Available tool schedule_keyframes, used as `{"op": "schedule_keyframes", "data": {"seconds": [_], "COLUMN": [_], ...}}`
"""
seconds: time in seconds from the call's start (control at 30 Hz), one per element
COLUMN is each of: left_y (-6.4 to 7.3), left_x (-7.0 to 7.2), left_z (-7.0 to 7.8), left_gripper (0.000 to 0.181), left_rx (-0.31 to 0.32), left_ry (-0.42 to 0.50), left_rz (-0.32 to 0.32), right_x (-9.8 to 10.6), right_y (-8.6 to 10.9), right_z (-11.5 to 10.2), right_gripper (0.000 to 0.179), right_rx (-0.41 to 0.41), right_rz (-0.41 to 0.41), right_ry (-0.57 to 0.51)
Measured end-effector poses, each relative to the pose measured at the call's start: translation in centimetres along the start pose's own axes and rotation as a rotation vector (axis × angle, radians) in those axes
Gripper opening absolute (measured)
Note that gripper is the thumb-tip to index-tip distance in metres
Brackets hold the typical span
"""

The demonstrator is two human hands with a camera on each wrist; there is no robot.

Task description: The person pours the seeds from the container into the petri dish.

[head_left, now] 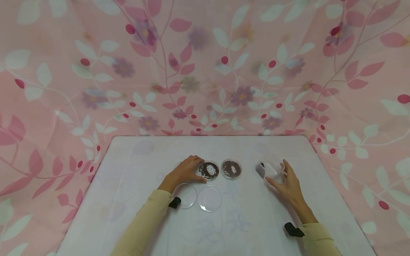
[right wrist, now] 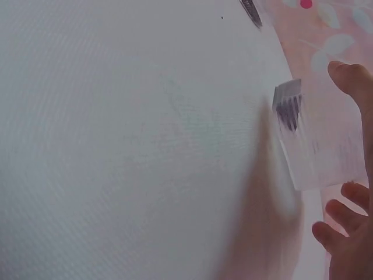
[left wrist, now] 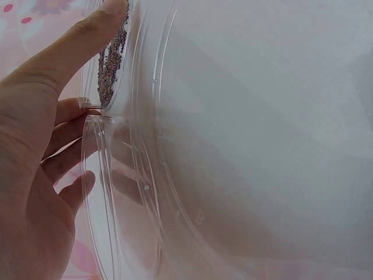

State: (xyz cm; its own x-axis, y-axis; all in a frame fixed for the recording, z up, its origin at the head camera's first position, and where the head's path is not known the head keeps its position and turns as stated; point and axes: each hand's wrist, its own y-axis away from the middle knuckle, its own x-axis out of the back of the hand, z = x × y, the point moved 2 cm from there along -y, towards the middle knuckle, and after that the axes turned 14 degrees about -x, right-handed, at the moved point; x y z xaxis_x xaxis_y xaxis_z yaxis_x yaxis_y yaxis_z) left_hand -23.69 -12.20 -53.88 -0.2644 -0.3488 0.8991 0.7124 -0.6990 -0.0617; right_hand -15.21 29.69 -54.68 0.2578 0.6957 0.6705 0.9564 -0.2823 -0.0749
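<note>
My left hand [head_left: 183, 172] holds the rim of a clear round petri dish [head_left: 210, 171] with small dark seeds spread inside, thumb and fingers on opposite sides. The left wrist view shows its thumb [left wrist: 76, 49] over the seeds' side. Close by on the right lies another seeded dish [head_left: 231, 169]. My right hand [head_left: 289, 185] spreads its thumb and fingers around a clear plastic container [head_left: 272, 170], dark matter at one end. In the right wrist view the fingers look apart from the container [right wrist: 320, 151]; whether any touches it is unclear.
Two empty clear dishes or lids [head_left: 185, 196] [head_left: 209, 199] lie nearest me on the white table [head_left: 256, 227]. Another clear rim [head_left: 177, 165] shows partly behind my left hand. Floral pink cloth [head_left: 205, 71] surrounds the table's back and sides.
</note>
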Motion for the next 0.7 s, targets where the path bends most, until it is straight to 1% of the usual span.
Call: {"op": "schedule_keyframes", "data": {"seconds": [0.17,0.23,0.3,0.37,0.47,0.57,0.7], "left_y": [0.1,0.1,0.1,0.0,-0.1,-0.1,-0.1], "left_x": [-0.2,-0.2,-0.2,-0.1,0.0,0.1,0.1], "left_z": [-0.2,-0.2,-0.2,-0.1,-0.1,-0.1,0.0], "left_gripper": [0.092,0.093,0.093,0.093,0.093,0.093,0.092], "left_rx": [0.01,0.01,0.006,0.003,-0.009,-0.01,-0.006], "left_ry": [0.008,0.006,0.001,-0.006,-0.015,-0.02,-0.023], "left_rz": [-0.006,-0.009,-0.008,-0.01,-0.007,-0.007,-0.01], "right_x": [0.3,0.3,0.2,0.0,-0.8,-1.8,-3.8], "right_y": [-0.3,-0.4,-0.5,-0.4,-0.1,0.4,1.5], "right_z": [-1.2,-2.0,-3.1,-4.3,-6.1,-7.8,-9.7], "right_gripper": [0.103,0.103,0.102,0.102,0.102,0.103,0.103], "right_rx": [0.153,0.233,0.316,0.388,0.468,0.525,0.588], "right_rz": [0.128,0.164,0.183,0.183,0.157,0.108,0.038], "right_ry": [0.032,0.042,0.059,0.08,0.115,0.133,0.155]}}
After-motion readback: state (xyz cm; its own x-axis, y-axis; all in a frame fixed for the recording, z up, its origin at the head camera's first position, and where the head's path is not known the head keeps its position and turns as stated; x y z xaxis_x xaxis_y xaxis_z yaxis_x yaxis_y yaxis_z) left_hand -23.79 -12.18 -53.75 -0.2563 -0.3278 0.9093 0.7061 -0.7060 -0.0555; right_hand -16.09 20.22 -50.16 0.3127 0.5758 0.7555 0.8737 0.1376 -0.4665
